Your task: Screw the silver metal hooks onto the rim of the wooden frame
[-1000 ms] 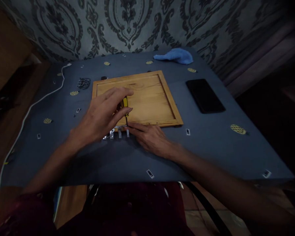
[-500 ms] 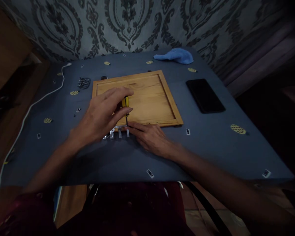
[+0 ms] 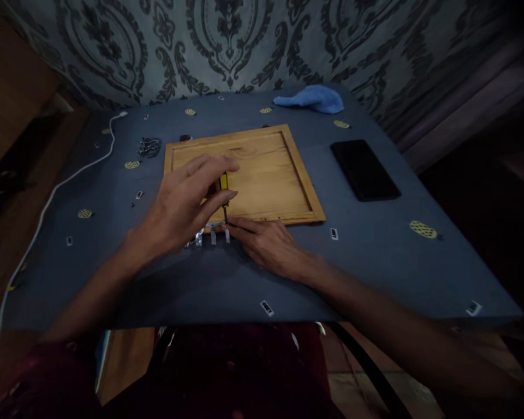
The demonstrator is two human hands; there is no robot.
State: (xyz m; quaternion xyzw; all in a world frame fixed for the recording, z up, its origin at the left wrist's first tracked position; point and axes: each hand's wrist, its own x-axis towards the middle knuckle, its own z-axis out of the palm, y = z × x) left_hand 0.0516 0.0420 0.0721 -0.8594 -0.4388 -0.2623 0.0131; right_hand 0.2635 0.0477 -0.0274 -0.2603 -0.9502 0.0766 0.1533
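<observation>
My left hand is closed round the yellow and black handle of a screwdriver, which stands upright. Its shaft points down at a silver metal hook rail on the front edge of a framed wooden board. Several curved hooks hang from the rail toward me. From the right, my right hand reaches in with its fingertips pressed together at the rail's right end, beside the screwdriver tip. Any screw under the tip is too small to make out, and my left hand covers the rail's left part.
A black phone lies right of the board, and a blue cloth is at the back. Left of the board sits a small pile of dark metal hooks. A white cable runs along the table's left side.
My left hand and the screwdriver handle have turned very slightly. My right hand, the rail and the board stay where they were.
</observation>
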